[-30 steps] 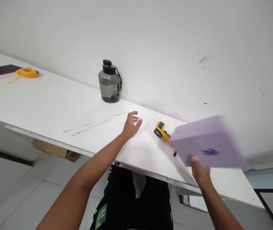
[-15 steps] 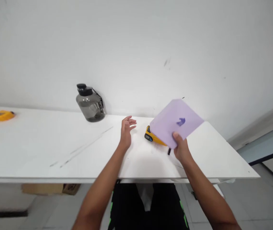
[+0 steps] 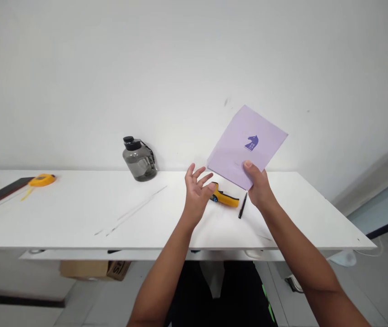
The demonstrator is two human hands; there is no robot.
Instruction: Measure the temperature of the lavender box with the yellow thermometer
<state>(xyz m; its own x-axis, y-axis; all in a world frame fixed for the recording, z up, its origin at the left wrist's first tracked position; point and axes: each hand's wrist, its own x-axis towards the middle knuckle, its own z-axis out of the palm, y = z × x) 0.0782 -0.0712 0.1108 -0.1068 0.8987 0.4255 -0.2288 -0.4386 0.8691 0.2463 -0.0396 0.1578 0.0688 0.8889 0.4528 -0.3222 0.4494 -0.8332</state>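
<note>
A light purple notebook (image 3: pixel 235 136) with a dark horse-head print is held up above the table by my right hand (image 3: pixel 259 184), its thumb on the cover near the lower corner. My left hand (image 3: pixel 196 193) has its fingers spread and holds nothing; it is just left of the notebook, apart from it. Under the notebook, a yellow and black handheld device (image 3: pixel 228 199) lies on the table, partly hidden by my left hand. A black pen (image 3: pixel 243 206) lies close to the device's right end.
On the white table (image 3: pixel 139 231), a grey see-through water bottle (image 3: pixel 140 163) stands near the wall. Farther left lie a yellow tape measure (image 3: pixel 42 180) and a long dark flat piece (image 3: pixel 5 190). A cardboard box (image 3: pixel 87 269) is under the table.
My right hand has raised the notebook, and its cover is now tilted more upright. My left hand has moved right, toward the notebook, with its fingers spreading. The view has shifted slightly.
</note>
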